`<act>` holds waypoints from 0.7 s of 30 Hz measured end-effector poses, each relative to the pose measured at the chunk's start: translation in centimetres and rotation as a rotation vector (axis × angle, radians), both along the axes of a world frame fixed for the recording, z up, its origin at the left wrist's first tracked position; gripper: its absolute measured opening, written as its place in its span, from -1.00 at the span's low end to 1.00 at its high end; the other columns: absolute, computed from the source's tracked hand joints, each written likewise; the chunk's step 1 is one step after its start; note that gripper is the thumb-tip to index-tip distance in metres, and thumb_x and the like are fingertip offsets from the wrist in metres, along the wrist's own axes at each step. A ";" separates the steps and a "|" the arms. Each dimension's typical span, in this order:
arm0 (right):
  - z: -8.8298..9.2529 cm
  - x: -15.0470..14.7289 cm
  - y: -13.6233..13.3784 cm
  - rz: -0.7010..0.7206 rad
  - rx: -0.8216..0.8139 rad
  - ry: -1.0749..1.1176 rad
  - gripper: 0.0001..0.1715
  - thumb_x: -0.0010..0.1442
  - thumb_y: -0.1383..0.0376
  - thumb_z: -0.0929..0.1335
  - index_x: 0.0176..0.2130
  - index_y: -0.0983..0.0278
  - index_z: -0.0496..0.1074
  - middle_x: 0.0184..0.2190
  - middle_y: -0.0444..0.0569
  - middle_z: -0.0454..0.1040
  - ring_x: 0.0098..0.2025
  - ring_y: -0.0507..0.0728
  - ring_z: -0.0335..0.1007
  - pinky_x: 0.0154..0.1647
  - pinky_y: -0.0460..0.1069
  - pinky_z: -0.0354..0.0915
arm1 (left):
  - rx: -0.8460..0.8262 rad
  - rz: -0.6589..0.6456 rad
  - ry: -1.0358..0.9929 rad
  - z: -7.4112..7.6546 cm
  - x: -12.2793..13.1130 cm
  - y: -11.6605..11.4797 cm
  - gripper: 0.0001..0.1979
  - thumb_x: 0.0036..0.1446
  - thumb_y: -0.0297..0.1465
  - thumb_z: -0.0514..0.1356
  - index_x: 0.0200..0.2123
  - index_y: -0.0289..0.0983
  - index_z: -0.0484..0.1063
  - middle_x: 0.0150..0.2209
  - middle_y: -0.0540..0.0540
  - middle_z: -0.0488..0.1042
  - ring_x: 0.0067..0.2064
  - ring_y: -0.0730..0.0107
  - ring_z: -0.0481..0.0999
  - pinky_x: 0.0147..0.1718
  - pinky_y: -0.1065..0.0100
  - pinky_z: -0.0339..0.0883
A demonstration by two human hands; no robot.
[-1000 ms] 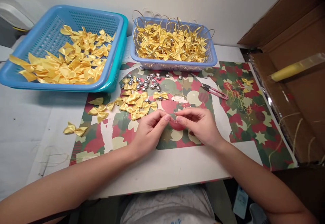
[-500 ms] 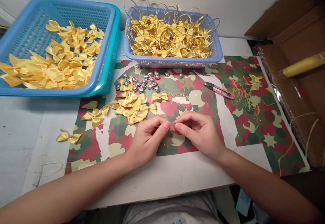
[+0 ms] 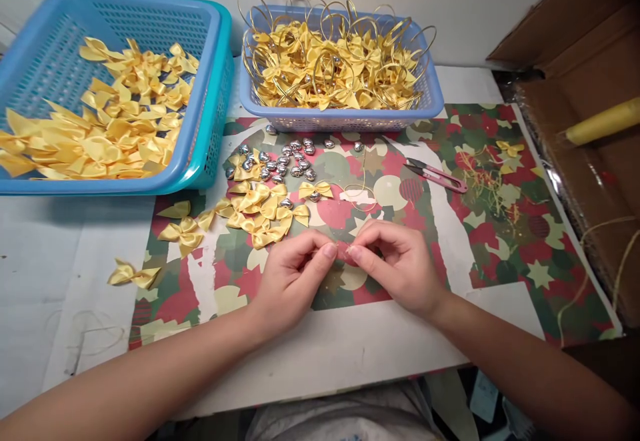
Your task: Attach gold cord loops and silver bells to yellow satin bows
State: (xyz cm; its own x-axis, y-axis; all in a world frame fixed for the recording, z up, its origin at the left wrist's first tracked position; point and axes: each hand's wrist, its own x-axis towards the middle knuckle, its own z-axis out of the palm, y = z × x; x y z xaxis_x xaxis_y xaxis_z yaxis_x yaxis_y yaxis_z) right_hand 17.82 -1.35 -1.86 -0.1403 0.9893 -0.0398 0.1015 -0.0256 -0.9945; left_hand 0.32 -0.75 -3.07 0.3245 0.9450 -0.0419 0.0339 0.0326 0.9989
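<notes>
My left hand (image 3: 295, 274) and my right hand (image 3: 397, 264) meet close together over the patterned paper (image 3: 345, 291), thumb pressed to fingers on each. Whatever they pinch is too fine to make out. Just beyond my fingertips lies a thin yellow thread (image 3: 361, 202) in a loop, running up toward a small silver bell (image 3: 359, 147). A yellow bow with a silver bell on it (image 3: 315, 191) rests above my left hand. To its left is a pile of yellow satin bows (image 3: 260, 207), and behind them several loose silver bells (image 3: 293, 161).
Pink-handled thread snips (image 3: 436, 175) lie right of the bells, beside yellow thread scraps (image 3: 487, 184). A blue basket of bows (image 3: 217, 94) stands at the left, another basket (image 3: 345, 119) with bows and gold wire loops at the back. A cardboard box (image 3: 555, 114) borders the right.
My hands have drawn slightly apart at the fingertips, both still pinching. The view has shifted a little; the bows, bells and snips lie as before.
</notes>
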 end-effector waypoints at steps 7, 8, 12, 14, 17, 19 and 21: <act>-0.3 -0.2 0.0 -0.007 0.078 0.022 -0.85 0.14 0.38 0.40 -0.47 0.26 0.44 -0.36 -0.04 0.55 -0.31 0.07 0.46 -0.35 -0.04 0.36 | 0.023 0.002 -0.004 0.3 0.2 0.0 -0.74 0.31 -0.36 0.12 -0.46 -0.26 0.37 -0.60 0.11 0.22 -0.57 0.56 0.14 -0.61 0.50 0.05; -0.3 -0.3 -0.1 -0.010 0.085 0.018 -0.85 0.14 0.39 0.40 -0.47 0.26 0.44 -0.32 -0.02 0.57 -0.28 0.08 0.48 -0.32 -0.03 0.38 | 0.024 0.000 -0.004 0.3 0.3 0.0 -0.73 0.31 -0.36 0.12 -0.48 -0.26 0.36 -0.60 0.11 0.22 -0.58 0.56 0.14 -0.62 0.50 0.05; -0.4 -0.3 -0.1 0.003 0.107 0.026 -0.83 0.13 0.41 0.40 -0.49 0.26 0.43 -0.30 0.00 0.60 -0.26 0.09 0.52 -0.30 -0.03 0.42 | 0.011 -0.028 -0.021 0.3 0.2 0.0 -0.70 0.30 -0.37 0.12 -0.51 -0.26 0.33 -0.61 0.12 0.21 -0.60 0.58 0.14 -0.64 0.51 0.05; -0.4 -0.3 -0.1 0.015 0.109 0.049 -0.82 0.12 0.43 0.39 -0.50 0.26 0.43 -0.33 -0.01 0.61 -0.29 0.08 0.53 -0.31 -0.05 0.42 | 0.006 -0.043 -0.029 0.3 0.2 0.1 -0.71 0.30 -0.38 0.12 -0.51 -0.27 0.34 -0.61 0.12 0.21 -0.61 0.59 0.14 -0.64 0.52 0.05; -0.3 -0.3 -0.1 0.027 0.104 0.079 -0.81 0.13 0.44 0.38 -0.50 0.27 0.42 -0.34 -0.02 0.62 -0.31 0.06 0.54 -0.33 -0.07 0.43 | -0.007 -0.060 -0.054 0.3 0.2 0.1 -0.71 0.30 -0.38 0.12 -0.51 -0.27 0.37 -0.61 0.11 0.22 -0.61 0.59 0.14 -0.66 0.53 0.04; -0.3 -0.3 -0.1 0.033 0.103 0.085 -0.81 0.13 0.45 0.38 -0.50 0.27 0.42 -0.35 -0.02 0.63 -0.32 0.06 0.54 -0.34 -0.07 0.43 | -0.017 -0.065 -0.074 0.4 0.2 0.1 -0.71 0.30 -0.39 0.11 -0.50 -0.27 0.38 -0.61 0.11 0.24 -0.62 0.60 0.15 -0.66 0.53 0.04; -0.3 -0.3 0.0 0.035 0.116 0.075 -0.80 0.12 0.46 0.38 -0.51 0.27 0.41 -0.36 -0.01 0.63 -0.33 0.06 0.54 -0.35 -0.07 0.43 | -0.024 -0.066 -0.083 0.4 0.2 0.1 -0.72 0.30 -0.40 0.11 -0.50 -0.28 0.39 -0.61 0.11 0.26 -0.61 0.61 0.17 -0.66 0.54 0.06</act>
